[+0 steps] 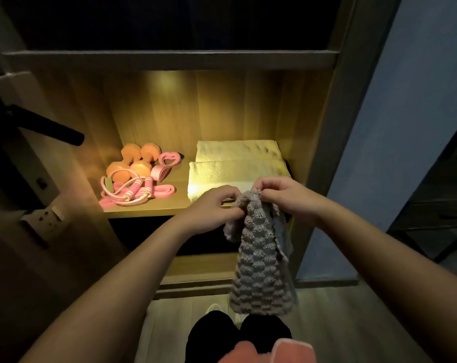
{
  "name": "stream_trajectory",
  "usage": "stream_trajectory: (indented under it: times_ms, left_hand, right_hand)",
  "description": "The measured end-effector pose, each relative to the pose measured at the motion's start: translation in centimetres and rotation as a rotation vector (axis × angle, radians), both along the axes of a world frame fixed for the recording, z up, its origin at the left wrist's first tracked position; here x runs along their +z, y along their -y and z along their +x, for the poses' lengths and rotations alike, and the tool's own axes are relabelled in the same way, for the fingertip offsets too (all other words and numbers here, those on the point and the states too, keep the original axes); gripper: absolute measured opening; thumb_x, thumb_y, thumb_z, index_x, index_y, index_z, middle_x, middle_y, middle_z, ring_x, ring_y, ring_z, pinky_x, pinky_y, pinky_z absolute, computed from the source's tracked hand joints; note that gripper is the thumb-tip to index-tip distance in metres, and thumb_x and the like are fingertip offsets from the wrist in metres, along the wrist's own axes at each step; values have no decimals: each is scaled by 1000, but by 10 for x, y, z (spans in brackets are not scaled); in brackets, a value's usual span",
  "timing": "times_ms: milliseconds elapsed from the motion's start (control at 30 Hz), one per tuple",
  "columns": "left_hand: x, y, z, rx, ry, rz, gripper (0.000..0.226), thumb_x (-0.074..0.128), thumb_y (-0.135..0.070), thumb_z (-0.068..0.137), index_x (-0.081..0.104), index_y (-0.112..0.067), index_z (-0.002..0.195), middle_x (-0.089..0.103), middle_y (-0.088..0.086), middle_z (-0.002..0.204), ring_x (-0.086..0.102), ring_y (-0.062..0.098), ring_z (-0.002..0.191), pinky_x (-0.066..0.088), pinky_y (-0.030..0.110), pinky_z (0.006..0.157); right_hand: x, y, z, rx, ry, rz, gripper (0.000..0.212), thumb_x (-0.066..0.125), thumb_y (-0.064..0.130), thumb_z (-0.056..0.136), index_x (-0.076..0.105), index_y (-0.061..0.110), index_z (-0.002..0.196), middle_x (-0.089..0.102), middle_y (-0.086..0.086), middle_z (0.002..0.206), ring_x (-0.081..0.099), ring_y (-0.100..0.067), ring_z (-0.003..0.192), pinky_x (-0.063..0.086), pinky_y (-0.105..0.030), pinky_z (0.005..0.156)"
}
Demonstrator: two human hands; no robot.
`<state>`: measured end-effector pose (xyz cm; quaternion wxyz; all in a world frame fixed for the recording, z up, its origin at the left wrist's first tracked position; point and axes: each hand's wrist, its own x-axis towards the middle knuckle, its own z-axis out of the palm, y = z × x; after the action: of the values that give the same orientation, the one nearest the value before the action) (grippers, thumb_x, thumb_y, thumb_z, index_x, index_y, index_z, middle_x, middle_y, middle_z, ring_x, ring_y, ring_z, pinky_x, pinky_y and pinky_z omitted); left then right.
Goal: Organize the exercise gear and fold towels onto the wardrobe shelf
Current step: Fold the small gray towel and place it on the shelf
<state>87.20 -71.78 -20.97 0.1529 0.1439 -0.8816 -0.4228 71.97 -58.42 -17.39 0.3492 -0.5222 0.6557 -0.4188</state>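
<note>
A grey textured towel [258, 260] is held up in front of the wardrobe shelf [143, 208]. It hangs bunched and narrow from its top edge towards the floor and is not yet folded. That upper edge is pinched by the left hand [217, 208] and the right hand [282, 195], the fingers of both curled onto the cloth and the two grips set close together. Just behind the hands, on the right half of the lit shelf, two pale folded towels [238, 163] are laid one in front of the other. On the left half, well apart from them, the pink exercise gear is gathered: dumbbells [133, 161], a skipping rope [133, 191] and a heart-shaped ring [170, 159].

The main risk is judged to lie in the grip. With the pinches so near each other, the corners are not yet found, so a fold begun now is likely to come out skewed or lumpy. If one pinch is loosened while the edge is worked along, the cloth may slip and drop to the floor. A bulky fold set on the front towel could also overhang the shelf edge and slide off.
</note>
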Motion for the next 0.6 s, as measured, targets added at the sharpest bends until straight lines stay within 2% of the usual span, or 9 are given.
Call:
stream_trajectory:
  times_ms: [33,100,167,200,333,400,500,567,600]
  left_hand:
    - [0,2,-1,32,-42,27,13,62,-20,80,61,-9,88,60,-8,85,53,4,79,42,23,75]
    - [1,7,-4,112,-107,46,10,58,-20,75,53,-11,74,52,-14,67,46,1,64,36,16,59]
    - [1,15,-7,150,-123,44,15,58,-11,79,48,-14,69,49,-17,58,44,-1,57,34,12,53]
    - [0,20,-8,168,-115,37,20,59,-7,82,47,-15,68,49,-16,57,44,-1,55,33,12,51]
    - [-2,50,-8,251,-48,18,23,60,-14,92,48,-8,73,49,-2,66,44,3,55,35,18,52]
    - [-5,71,-8,251,47,5,30,57,-26,96,52,1,86,54,8,78,51,12,67,40,28,62]
    - [-11,105,-14,246,185,-18,33,39,-30,102,55,-2,98,60,15,100,56,30,91,47,40,81]
    - [-17,130,-25,270,216,-62,35,33,-28,104,54,1,108,58,19,113,53,35,106,43,44,93]
    - [-19,141,-30,292,222,-108,34,33,-27,105,53,0,110,58,19,113,53,34,106,42,43,92]
  right_hand:
    - [-2,0,-6,-18,-58,3,21,51,7,94,64,18,83,64,3,82,58,-6,76,47,-18,67]
    - [-9,2,-19,-86,-344,44,16,55,10,91,61,21,81,63,1,82,57,-11,74,46,-24,63]
    - [-22,7,-33,-175,-675,140,19,57,13,88,53,27,75,60,2,78,57,-16,72,43,-29,58]
    - [-29,11,-39,-223,-757,186,22,57,14,88,49,28,73,58,2,76,56,-17,70,40,-29,55]
    - [-55,28,-69,-300,-770,264,27,53,8,89,45,19,66,52,-1,71,52,-22,70,36,-32,55]
    - [-59,39,-83,-309,-678,232,25,48,9,93,45,14,69,51,-4,70,49,-22,68,34,-32,56]
    - [-58,62,-101,-379,-592,148,22,40,12,96,49,10,76,55,-8,75,49,-25,71,33,-34,58]
    - [-55,79,-114,-407,-659,92,23,39,16,96,48,14,75,55,-6,73,50,-26,68,35,-35,56]
    - [-52,85,-119,-402,-736,70,23,39,18,96,47,16,75,54,-4,72,50,-25,67,37,-36,57]
